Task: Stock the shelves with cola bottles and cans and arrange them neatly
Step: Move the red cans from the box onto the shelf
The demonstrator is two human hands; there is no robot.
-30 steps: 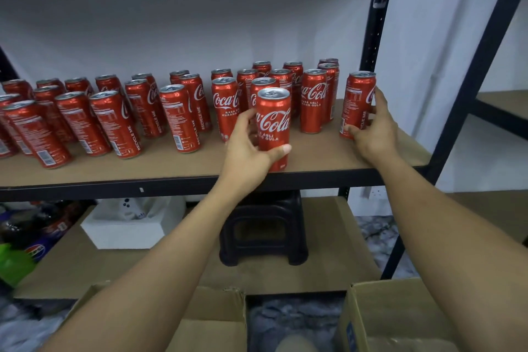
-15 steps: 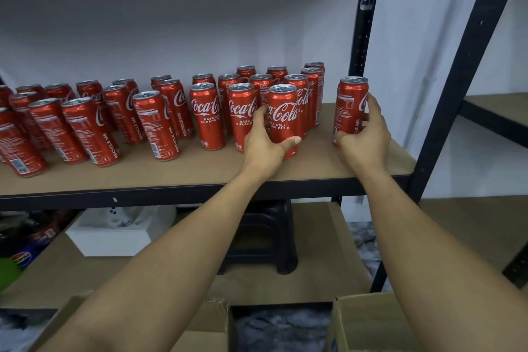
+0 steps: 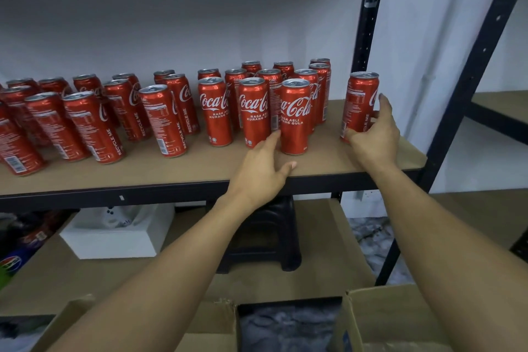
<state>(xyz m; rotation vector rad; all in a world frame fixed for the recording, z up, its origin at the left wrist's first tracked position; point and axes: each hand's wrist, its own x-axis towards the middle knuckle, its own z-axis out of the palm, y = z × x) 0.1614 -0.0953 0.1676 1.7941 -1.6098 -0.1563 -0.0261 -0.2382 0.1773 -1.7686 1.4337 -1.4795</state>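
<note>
Several tall red cola cans stand in loose rows on the brown shelf board. One front can stands next to the others, and my left hand lies just below it with fingers spread, one fingertip near its base, holding nothing. A single can stands apart at the right end of the shelf. My right hand wraps around its lower right side, thumb at the front base and fingers behind.
Black steel uprights frame the shelf at the right. On the lower shelf sit a white box and a black stool. Open cardboard boxes lie below my arms. Bottles show at the lower left edge.
My left hand has let go of the front can, which now stands in line with the row, and drawn back. My right hand stays on the lone right can.
</note>
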